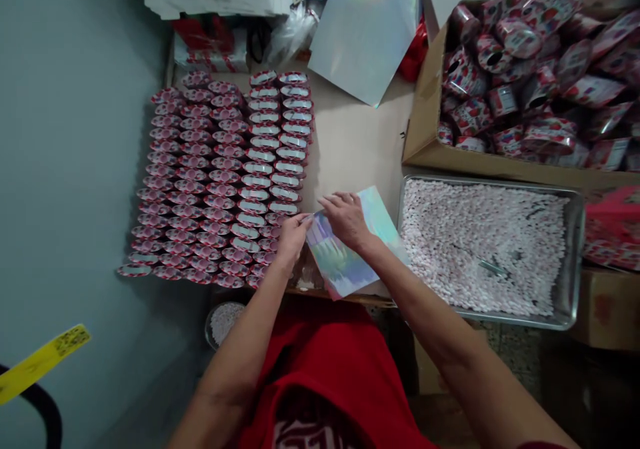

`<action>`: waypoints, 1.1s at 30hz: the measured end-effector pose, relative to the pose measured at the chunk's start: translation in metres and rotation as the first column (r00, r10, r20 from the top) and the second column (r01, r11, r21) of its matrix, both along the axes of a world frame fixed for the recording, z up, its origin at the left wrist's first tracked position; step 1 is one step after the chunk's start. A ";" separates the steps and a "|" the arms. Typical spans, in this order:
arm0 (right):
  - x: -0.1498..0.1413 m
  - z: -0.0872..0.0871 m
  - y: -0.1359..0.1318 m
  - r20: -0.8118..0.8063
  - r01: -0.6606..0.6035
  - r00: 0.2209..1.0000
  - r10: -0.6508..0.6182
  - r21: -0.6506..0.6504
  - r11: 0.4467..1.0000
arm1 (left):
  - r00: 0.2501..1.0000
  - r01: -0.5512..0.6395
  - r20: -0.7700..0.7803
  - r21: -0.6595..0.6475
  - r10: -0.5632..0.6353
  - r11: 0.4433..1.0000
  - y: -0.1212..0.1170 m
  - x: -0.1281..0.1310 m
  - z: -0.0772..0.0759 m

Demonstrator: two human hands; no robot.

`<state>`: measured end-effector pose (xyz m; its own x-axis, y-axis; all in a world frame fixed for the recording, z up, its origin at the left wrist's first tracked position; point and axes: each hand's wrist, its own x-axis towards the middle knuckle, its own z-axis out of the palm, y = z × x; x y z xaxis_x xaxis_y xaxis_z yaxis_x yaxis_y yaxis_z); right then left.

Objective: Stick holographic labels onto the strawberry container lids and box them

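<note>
A shiny iridescent sheet (350, 255) lies at the table's front edge, turned at an angle. My left hand (293, 239) pinches at its upper left corner, thumb and forefinger together. Over the same corner is my right hand (346, 219), its fingers bent and pointing left towards the left fingertips. Whatever thin piece the right fingers hold there is too small to make out. Left of my hands stand packed rows of red-and-pink printed packs (220, 175), seen from their oval ends; many in the right-hand rows show a pale strip on top.
To the right, a metal tray (575, 269) holds many small whitish pieces and a metal tool (493, 267). Behind it, a cardboard box (425, 115) is heaped with printed packs. A larger shiny sheet (367, 35) lies at the back. A bowl (223, 322) sits below the table edge.
</note>
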<state>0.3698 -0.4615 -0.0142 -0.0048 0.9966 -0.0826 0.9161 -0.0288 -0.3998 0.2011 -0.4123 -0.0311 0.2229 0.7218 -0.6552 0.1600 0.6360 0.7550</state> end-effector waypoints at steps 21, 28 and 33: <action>-0.050 0.006 -0.095 -0.066 0.168 0.984 -0.164 0.075 0.983 | 0.993 0.062 -0.105 0.163 -0.045 0.985 -0.044 -0.016 -0.008; -0.052 0.084 -0.121 -0.247 0.225 0.953 -0.175 0.193 0.955 | 0.969 0.151 -0.237 0.336 -0.072 0.929 -0.033 0.006 -0.008; -0.097 0.146 -0.101 -0.787 0.548 0.319 -0.528 -0.301 0.780 | 0.988 -0.156 0.049 0.254 0.148 0.954 -0.055 -0.034 0.027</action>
<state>0.2730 -0.5628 0.1314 0.4811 0.8076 -0.3410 -0.0326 -0.3722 -0.9276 0.1671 -0.4678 -0.0041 0.1135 0.8917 -0.4382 0.0517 0.4351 0.8989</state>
